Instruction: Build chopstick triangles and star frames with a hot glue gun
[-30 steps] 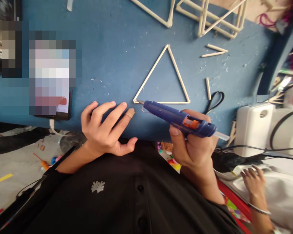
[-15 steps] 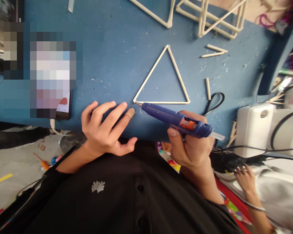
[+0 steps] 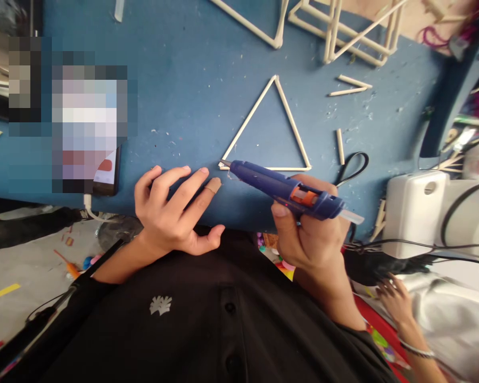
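Note:
A triangle of pale sticks (image 3: 292, 121) lies flat on the blue table (image 3: 175, 90). In my right hand (image 3: 317, 234) is a blue glue gun (image 3: 263, 180) with a clear glue stick poking out at the back. Its nozzle is at the triangle's lower left corner, and its body passes over part of the bottom stick. My left hand (image 3: 171, 207) rests at the table's near edge with fingers spread and nothing in it, left of that corner. One of its fingers has a tan bandage (image 3: 213, 185).
Stick frames (image 3: 343, 29) stand at the top right. Short sticks (image 3: 340, 146) and a black strap loop (image 3: 355, 166) lie right of the triangle. A phone (image 3: 108, 173) is at left, a white box (image 3: 415, 213) at right. Another person's hand (image 3: 397, 303) shows lower right.
The glue gun in my right hand has risen slightly in the view, its nozzle shifting a little up and left at the corner. The other person's hand moved slightly left. My left hand has barely moved.

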Demonstrator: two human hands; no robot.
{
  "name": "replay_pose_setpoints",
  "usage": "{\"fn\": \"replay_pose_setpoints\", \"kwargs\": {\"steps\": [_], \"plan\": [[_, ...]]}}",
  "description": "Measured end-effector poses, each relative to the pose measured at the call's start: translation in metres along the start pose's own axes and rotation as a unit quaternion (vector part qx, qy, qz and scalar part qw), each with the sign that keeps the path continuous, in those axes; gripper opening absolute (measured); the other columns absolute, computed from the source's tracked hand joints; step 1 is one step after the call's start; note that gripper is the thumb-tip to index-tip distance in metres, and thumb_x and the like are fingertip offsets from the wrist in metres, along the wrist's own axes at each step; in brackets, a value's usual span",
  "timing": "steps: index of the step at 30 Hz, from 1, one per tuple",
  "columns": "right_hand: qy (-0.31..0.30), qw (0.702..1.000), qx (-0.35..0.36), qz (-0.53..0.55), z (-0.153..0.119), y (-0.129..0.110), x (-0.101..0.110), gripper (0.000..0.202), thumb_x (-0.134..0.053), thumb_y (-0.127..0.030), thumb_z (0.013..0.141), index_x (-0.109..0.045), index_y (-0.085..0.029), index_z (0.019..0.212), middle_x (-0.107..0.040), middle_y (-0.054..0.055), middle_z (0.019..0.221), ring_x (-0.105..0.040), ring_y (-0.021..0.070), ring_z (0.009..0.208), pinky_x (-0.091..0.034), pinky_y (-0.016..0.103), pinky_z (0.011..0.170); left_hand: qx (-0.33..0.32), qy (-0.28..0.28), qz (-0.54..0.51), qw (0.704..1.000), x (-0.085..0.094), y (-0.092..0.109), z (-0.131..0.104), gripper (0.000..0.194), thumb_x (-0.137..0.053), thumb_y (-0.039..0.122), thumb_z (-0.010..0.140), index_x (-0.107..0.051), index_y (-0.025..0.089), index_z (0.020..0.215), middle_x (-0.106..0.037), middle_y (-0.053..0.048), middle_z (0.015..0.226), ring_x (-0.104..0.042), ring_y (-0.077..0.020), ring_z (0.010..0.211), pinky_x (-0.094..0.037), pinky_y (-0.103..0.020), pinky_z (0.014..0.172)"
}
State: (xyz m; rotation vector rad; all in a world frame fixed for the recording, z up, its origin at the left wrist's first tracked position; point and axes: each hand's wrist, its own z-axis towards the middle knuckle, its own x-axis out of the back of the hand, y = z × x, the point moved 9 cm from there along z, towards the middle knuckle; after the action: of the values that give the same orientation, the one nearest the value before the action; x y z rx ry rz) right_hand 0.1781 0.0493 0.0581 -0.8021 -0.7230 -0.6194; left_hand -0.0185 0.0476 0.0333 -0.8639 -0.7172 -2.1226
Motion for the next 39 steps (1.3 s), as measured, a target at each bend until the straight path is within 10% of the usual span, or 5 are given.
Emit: {"fn": "replay_pose_setpoints", "kwargs": {"steps": [39], "plan": [[-0.006, 0.999, -0.036, 0.000, -0.014, 0.014, 0.004, 0.019, -0.067, -0.027, 0.101, -0.070, -0.026, 0.119, -0.078, 0.009, 0.118, -0.078, 0.0248, 0.091, -0.063, 0.037, 0.069, 0.009, 0.006, -0.048, 0.999, 0.003, -0.005, -0.007, 0.066, -0.052, 0.063, 0.094, -0.077, 0.023, 0.139, -0.085, -0.013, 0.125, -0.079, -0.0395, 0.111, -0.055, -0.060, 0.107]]}}
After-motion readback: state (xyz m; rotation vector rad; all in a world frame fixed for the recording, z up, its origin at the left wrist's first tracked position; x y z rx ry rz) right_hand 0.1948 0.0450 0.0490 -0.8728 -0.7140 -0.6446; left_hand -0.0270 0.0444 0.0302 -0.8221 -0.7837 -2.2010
